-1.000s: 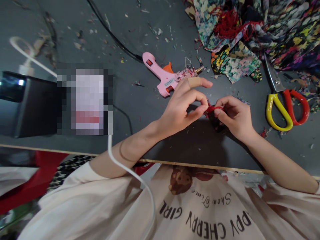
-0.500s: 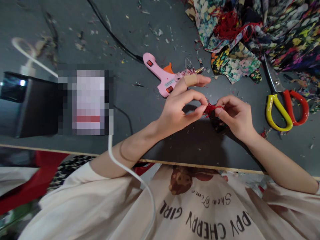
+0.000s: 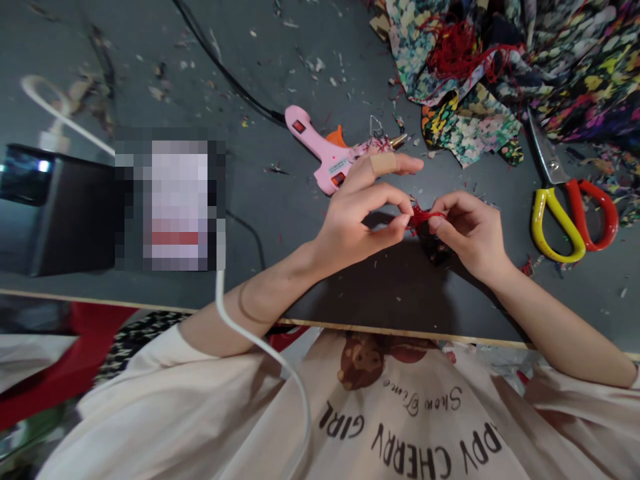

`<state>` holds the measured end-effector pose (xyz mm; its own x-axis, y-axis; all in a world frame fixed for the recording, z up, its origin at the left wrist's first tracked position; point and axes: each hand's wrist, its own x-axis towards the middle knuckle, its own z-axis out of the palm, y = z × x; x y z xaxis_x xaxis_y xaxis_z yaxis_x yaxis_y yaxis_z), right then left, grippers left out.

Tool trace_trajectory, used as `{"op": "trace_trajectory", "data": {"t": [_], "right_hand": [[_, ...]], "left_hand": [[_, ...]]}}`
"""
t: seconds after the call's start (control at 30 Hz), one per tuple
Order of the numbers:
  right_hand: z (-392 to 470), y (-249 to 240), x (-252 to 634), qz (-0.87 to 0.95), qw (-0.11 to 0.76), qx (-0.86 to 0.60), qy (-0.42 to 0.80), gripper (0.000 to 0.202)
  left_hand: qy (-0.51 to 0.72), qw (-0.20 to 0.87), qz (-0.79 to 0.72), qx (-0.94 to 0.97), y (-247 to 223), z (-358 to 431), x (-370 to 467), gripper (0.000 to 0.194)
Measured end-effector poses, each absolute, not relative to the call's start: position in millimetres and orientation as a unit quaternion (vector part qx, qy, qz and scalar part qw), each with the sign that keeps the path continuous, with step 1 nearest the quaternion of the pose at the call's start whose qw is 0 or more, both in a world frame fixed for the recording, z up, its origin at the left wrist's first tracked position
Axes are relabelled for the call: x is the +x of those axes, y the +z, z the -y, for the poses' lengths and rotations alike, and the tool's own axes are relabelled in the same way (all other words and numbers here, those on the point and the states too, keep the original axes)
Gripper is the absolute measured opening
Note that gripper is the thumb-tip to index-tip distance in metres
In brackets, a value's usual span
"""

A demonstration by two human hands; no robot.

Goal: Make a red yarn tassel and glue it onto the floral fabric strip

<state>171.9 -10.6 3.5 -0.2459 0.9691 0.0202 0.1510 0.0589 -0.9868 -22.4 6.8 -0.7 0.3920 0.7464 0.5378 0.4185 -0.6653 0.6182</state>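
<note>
The left hand (image 3: pixel 350 220), thumb and forefinger brought together and other fingers raised, pinches the left end of a small bundle of fine red thread (image 3: pixel 421 217) over the worktop; the right hand (image 3: pixel 473 230), fingers curled in, pinches its right end. The bundle should handle as light, limp and prone to tangling, best held at both ends. Something dark beneath the right hand is too shadowed to identify.

The flat, dark-grey worktop (image 3: pixel 290 227), edged in pale wood, is strewn with scraps. At far left stands a boxy black device (image 3: pixel 75 213), with a red surface (image 3: pixel 90 333), perhaps a chair, below the edge; then a pink plastic glue gun (image 3: pixel 334 160), heaped multicoloured floral fabric (image 3: pixel 570 73) and steel scissors (image 3: pixel 551 165) with yellow and red handles.
</note>
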Motion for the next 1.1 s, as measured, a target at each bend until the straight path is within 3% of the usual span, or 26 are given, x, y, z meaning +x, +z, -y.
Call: {"op": "trace_trajectory", "data": {"t": [0.4,0.67,0.87,1.1], "right_hand": [[10.3,2.0,172.3,0.605,0.406,-0.460,0.508,0.006],[10.2,2.9,172.6,0.610,0.399,-0.463,0.503,0.008],[10.6,1.6,172.7,0.616,0.409,-0.453,0.498,0.006],[10.1,2.5,172.0,0.615,0.404,-0.458,0.499,0.006]], "left_hand": [[0.425,0.195,-0.362,0.807,-3.1,-7.9,-21.3,0.012],[0.395,0.212,-0.375,0.811,-0.3,-6.9,-23.7,0.025],[0.393,0.202,-0.382,0.812,-1.3,-6.6,-21.9,0.015],[0.417,0.190,-0.354,0.815,-3.5,-7.7,-21.3,0.020]]}}
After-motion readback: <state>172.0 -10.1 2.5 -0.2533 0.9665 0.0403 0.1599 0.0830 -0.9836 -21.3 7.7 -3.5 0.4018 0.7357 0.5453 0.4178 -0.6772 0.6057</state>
